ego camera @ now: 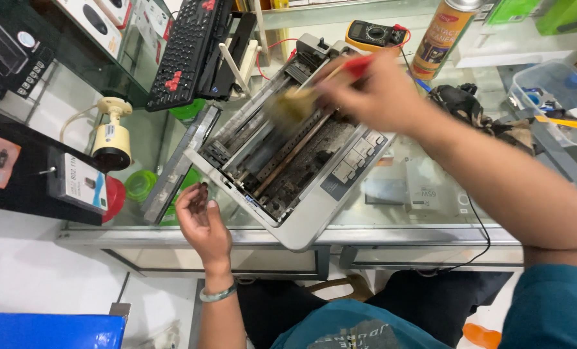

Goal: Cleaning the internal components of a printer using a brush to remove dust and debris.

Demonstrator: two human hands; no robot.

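An opened grey printer with its dusty, dark insides exposed lies on a glass counter. My right hand holds a red-handled paintbrush with its bristles blurred over the printer's inner rollers. My left hand rests against the printer's near left corner, fingers loosely curled and smudged dark, a green bangle on the wrist.
A black keyboard leans at the back left, beside a cream security camera. A yellow multimeter, a spray can, a dark cloth and a clear plastic box sit at the back right. Green lids lie under the glass.
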